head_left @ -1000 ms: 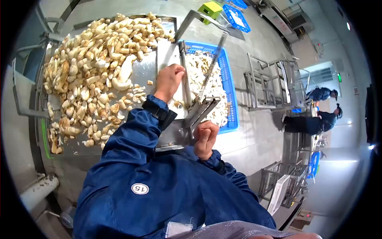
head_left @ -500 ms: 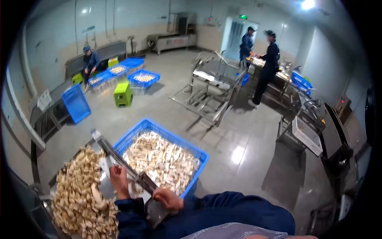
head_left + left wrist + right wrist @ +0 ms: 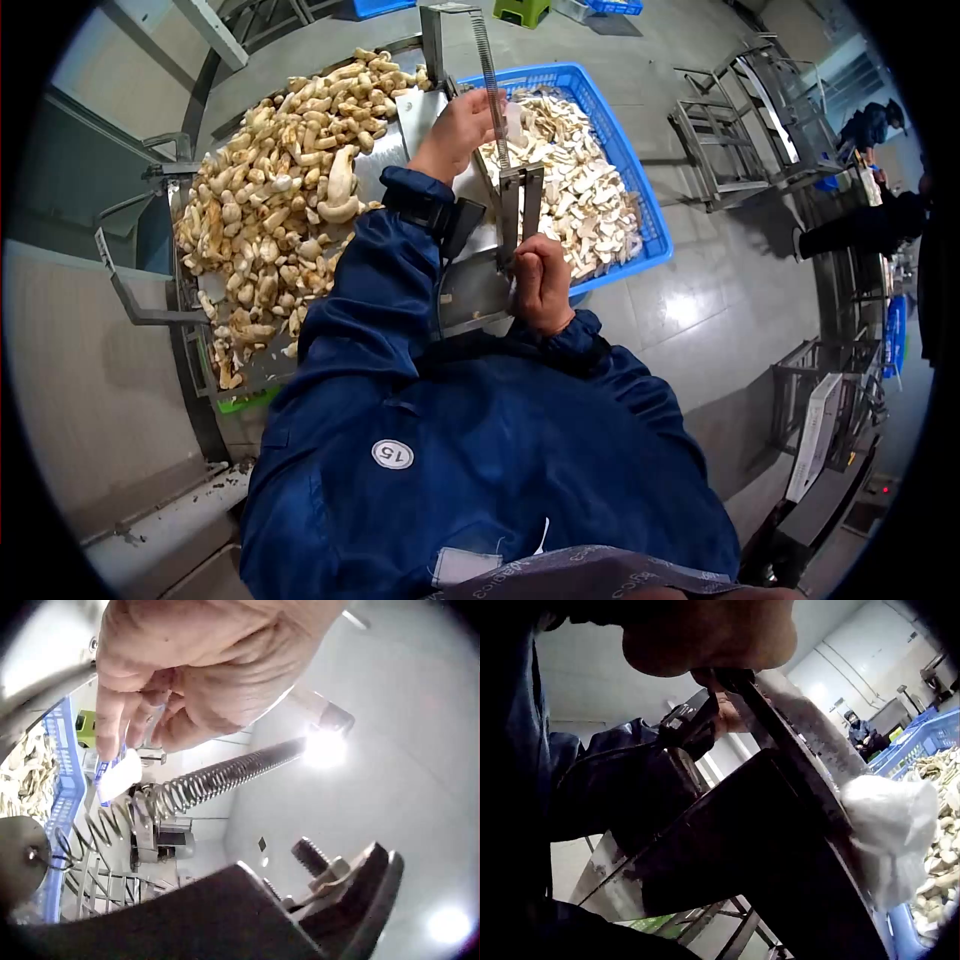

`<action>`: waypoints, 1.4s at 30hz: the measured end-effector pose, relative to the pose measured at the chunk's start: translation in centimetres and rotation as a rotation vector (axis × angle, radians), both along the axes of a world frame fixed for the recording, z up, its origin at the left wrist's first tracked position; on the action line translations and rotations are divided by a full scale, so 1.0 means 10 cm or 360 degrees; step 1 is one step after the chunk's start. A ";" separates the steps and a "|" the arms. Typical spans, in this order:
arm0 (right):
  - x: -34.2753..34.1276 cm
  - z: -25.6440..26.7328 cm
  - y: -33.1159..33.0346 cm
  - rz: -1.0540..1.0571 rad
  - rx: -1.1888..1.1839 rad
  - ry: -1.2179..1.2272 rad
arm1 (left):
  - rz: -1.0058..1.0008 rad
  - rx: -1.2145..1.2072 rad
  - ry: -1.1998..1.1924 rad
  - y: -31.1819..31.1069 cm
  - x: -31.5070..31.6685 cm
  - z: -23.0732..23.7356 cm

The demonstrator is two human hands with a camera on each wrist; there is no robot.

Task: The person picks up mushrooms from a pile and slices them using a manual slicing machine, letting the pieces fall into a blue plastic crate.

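My left hand (image 3: 455, 135) reaches across the metal plate (image 3: 425, 115) to the cutter's frame, its fingers extended beside the upright spring (image 3: 487, 70). In the left wrist view, the fingers (image 3: 110, 712) point down past the spring, and a bright whitish patch shows at their tips. I cannot tell whether they hold it. My right hand (image 3: 542, 285) grips the near end of the cutter's lever (image 3: 520, 200), the handle mostly hidden in the fist. Whole mushrooms (image 3: 270, 210) are heaped left of the plate. Cut mushroom pieces (image 3: 585, 180) fill a blue basket (image 3: 650, 200) to the right.
White plastic (image 3: 892, 832) hangs along the cutter's basket side. A green stool (image 3: 522, 10) stands on the floor beyond, and metal racks (image 3: 725, 150) stand to the right. Another person (image 3: 870, 130) is at the far right; one more (image 3: 861, 735) sits in the background.
The head view swung up toward the room and back down. My left hand, curled over the plate a second ago, now stretches its fingers toward the basket side. The right hand stays on the lever.
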State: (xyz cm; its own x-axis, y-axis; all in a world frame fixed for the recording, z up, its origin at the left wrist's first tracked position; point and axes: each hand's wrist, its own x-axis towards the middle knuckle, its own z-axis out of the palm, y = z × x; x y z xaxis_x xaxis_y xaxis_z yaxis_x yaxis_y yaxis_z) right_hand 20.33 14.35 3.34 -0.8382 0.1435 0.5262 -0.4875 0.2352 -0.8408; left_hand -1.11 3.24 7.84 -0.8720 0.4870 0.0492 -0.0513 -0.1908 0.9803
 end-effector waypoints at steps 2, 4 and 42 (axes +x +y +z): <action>0.01 -0.04 0.02 0.0000 0.0019 -0.0024 | 0.0042 -0.0214 0.0162 0.04 -0.05 0.03; 0.01 -0.05 0.02 0.0009 0.0003 -0.0017 | 0.0212 -0.0571 0.0587 -0.17 -0.20 -0.12; -0.01 -0.22 0.04 0.0101 -0.0002 0.0060 | 0.1069 -0.1734 0.1040 -1.81 0.41 0.00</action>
